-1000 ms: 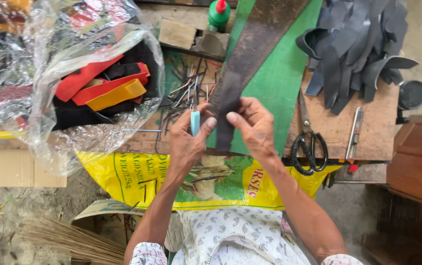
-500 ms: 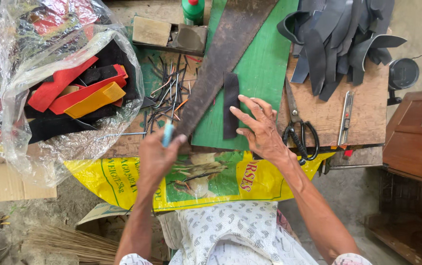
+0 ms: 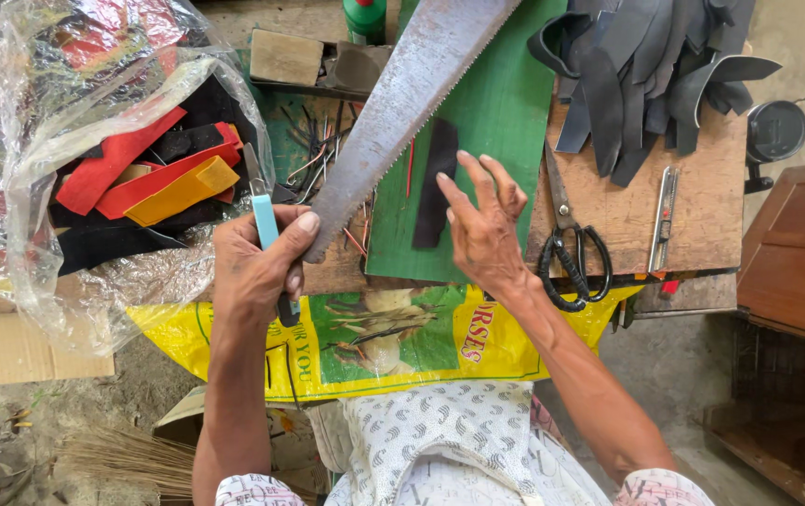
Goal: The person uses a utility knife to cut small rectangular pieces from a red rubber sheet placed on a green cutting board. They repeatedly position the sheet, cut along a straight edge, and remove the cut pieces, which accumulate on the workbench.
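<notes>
My left hand (image 3: pixel 254 267) is closed around a light-blue utility knife (image 3: pixel 264 217), its blade end pointing up toward the plastic bag. My right hand (image 3: pixel 482 230) hovers with fingers spread over the green mat (image 3: pixel 506 112), just right of a black strip (image 3: pixel 432 183) lying flat on it; the fingertips are near the strip's edge. A long saw blade (image 3: pixel 398 98) lies diagonally across the mat between my hands, teeth toward the strip.
A clear plastic bag (image 3: pixel 37 141) with red, yellow and black strips sits at left. Black-handled scissors (image 3: pixel 571 258) and a second utility knife (image 3: pixel 663 220) lie on the wooden board, with a pile of dark straps (image 3: pixel 651 66) behind. Loose nails lie near a wooden block (image 3: pixel 285 56).
Both hands held the black strip near the saw. The strip now lies on the green mat, my right hand has spread open beside it, and my left hand has pulled left with the knife.
</notes>
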